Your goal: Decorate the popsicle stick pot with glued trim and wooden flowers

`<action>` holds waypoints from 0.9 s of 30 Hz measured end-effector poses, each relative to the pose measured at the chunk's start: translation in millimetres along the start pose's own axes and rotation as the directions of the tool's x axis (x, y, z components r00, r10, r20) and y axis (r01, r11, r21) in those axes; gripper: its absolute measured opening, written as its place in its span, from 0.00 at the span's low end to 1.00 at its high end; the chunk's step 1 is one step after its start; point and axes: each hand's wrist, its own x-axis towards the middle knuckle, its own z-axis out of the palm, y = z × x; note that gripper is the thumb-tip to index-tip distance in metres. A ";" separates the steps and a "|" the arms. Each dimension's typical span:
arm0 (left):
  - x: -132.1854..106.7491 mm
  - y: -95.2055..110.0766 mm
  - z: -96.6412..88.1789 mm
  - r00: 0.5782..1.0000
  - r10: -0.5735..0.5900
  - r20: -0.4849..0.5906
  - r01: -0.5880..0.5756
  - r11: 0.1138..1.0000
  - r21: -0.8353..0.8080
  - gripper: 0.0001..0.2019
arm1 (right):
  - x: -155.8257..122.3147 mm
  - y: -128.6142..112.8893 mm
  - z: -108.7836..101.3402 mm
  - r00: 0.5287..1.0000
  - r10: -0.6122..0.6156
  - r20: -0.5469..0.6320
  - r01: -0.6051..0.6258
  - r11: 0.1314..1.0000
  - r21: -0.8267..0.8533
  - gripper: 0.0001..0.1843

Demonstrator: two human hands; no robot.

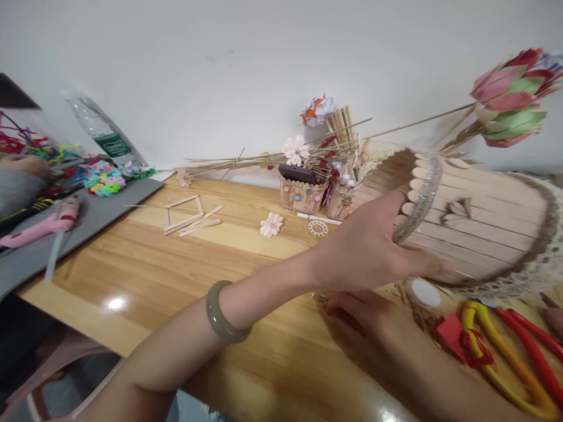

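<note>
My left hand [365, 243], with a green bangle on its wrist, grips the rim of a basket [492, 228] made of wooden craft sticks. The basket is tipped on its side, with glittery trim at its mouth, a brown band and white lace at its far end, and a small heart-shaped decoration on its wall. Below the left hand, my right hand [369, 313] is low over the table, its fingers bent and close together. Their tips are partly hidden, and what they hold, if anything, cannot be made out.
Craft sticks [185, 220], a paper flower [271, 224], a tape ring [317, 228] and a small decorated box [301, 193] lie beyond my arms. Yellow-handled pliers [505, 351] are at right. A pink glue gun [41, 228], bottle [103, 132] and another person's hand [26, 167] are left.
</note>
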 end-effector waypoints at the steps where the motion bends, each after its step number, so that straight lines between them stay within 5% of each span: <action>1: -0.4 0.1 0.1 1.000 -0.002 0.003 0.002 1.000 -0.003 0.23 | 4.5 -0.6 1.1 1.000 0.002 0.026 -0.002 1.000 -0.030 0.08; 14: -1.9 3.4 -1.5 1.000 0.019 -0.022 -0.016 0.991 0.134 0.17 | 6.3 -3.9 -1.2 0.998 0.052 0.029 -0.051 0.998 -0.043 0.07; 23: 0.9 1.2 -2.0 1.000 -0.020 -0.022 0.021 0.997 0.070 0.21 | -10.7 16.1 -30.9 0.963 0.261 -0.065 -0.242 0.947 0.213 0.12; 27: 1.5 -1.2 0.4 0.996 -0.080 -0.044 0.080 0.997 0.010 0.23 | -19.2 19.6 -33.4 0.930 0.353 0.100 -0.362 0.836 0.412 0.14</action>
